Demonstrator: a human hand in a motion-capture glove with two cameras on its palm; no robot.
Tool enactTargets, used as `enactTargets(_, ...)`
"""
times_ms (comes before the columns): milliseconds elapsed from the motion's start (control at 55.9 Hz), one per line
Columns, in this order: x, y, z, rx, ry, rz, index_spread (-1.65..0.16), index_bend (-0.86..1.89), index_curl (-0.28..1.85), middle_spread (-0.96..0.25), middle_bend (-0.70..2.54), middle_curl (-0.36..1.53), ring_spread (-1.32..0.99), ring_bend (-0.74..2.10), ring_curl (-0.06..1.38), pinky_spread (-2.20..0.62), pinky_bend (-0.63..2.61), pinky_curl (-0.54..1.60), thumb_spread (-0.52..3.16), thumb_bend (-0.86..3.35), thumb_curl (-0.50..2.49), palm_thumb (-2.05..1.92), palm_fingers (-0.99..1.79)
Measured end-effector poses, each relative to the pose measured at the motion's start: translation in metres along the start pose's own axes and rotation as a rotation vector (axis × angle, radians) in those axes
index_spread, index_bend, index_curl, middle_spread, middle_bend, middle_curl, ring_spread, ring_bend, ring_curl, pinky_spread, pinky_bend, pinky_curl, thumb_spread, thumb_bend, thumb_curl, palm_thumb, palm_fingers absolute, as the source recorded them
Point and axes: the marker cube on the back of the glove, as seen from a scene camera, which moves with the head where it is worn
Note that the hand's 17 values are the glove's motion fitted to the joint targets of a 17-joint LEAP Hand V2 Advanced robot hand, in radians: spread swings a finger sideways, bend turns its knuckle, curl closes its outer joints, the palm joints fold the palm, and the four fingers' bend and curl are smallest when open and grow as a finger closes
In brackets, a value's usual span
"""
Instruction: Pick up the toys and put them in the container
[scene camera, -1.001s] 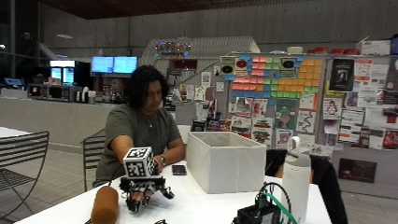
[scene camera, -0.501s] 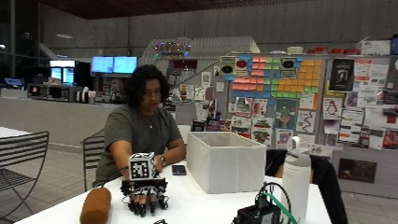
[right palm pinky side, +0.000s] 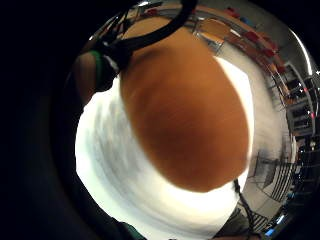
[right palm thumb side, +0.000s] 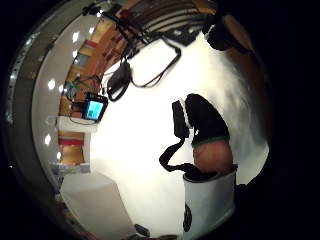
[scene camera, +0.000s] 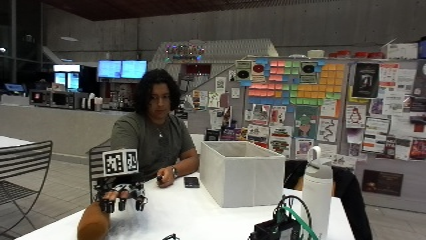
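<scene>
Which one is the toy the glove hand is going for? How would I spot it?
Find the white table, then the white box-shaped container on it. Go toward the gloved right hand near the table's corner. Just under it stands the brown plush toy, the only rounded, orange-brown thing there.

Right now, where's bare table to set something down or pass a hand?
Free: the table between the gloved right hand and the white container. Crowded: the near edge by the cabled device and white bottle; the brown toy fills the corner.
</scene>
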Motion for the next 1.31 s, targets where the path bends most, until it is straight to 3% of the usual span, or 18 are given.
enactTargets(197, 0.029, -0.029, -0.021, 0.071, 0.081, 0.083, -0.35, 0.18, 0.48, -0.2, 0.27, 0.51, -0.37, 0.73, 0.41, -0.32, 0.91, 0.39, 1.58, 0.11, 0.31, 0.17, 0.5)
enactTargets(268, 0.041, -0.037, -0.021, -0.009, 0.165, 0.129, -0.35, 0.17, 0.47, -0.2, 0.26, 0.51, -0.38, 0.76, 0.43, -0.33, 0.92, 0.41, 1.57, 0.11, 0.31, 0.19, 0.5)
enactTargets(375, 0.059, -0.048, -0.005, -0.222, 0.175, 0.203, -0.33, 0.12, 0.48, -0.16, 0.25, 0.52, -0.33, 0.65, 0.44, -0.26, 0.92, 0.44, 1.46, 0.03, 0.29, 0.1, 0.12)
enactTargets(429, 0.064, -0.045, 0.005, -0.299, 0.107, 0.219, -0.31, 0.05, 0.43, -0.14, 0.25, 0.51, -0.31, 0.66, 0.43, -0.24, 0.95, 0.43, 1.38, -0.02, 0.28, 0.03, 0.07)
enactTargets(483, 0.063, -0.04, 0.016, -0.346, 0.019, 0.212, -0.29, -0.04, 0.35, -0.12, 0.19, 0.49, -0.34, 0.87, 0.47, -0.26, 1.09, 0.45, 1.32, -0.04, 0.28, -0.02, 0.23)
enactTargets(661, 0.044, -0.027, 0.031, -0.227, 0.065, 0.116, -0.28, -0.02, 0.18, -0.15, 0.38, 0.53, -0.35, 1.08, 0.53, -0.33, 1.29, 0.48, 1.28, -0.01, 0.29, 0.01, 0.31)
enactTargets(876, 0.028, -0.023, 0.035, -0.004, 0.2, -0.023, -0.27, -0.01, 0.04, -0.23, 0.62, 0.59, -0.37, 1.31, 0.55, -0.4, 1.36, 0.45, 1.31, 0.02, 0.32, 0.09, 0.66)
enactTargets(1055, 0.031, -0.02, 0.03, 0.03, 0.106, -0.143, -0.27, 0.06, -0.01, -0.34, 0.86, 0.66, -0.36, 1.43, 0.57, -0.41, 1.31, 0.44, 1.44, 0.08, 0.33, 0.2, 0.95)
enactTargets(1198, 0.034, 0.006, -0.008, 0.053, -0.007, -0.299, -0.26, 0.09, -0.01, -0.35, 0.97, 0.71, -0.35, 1.5, 0.6, -0.4, 1.31, 0.46, 1.51, 0.12, 0.36, 0.29, 1.06)
enactTargets(1305, 0.019, 0.045, -0.073, -0.045, -0.212, -0.432, -0.25, 0.1, -0.01, -0.35, 1.03, 0.74, -0.34, 1.53, 0.61, -0.4, 1.3, 0.48, 1.51, 0.14, 0.38, 0.34, 1.06)
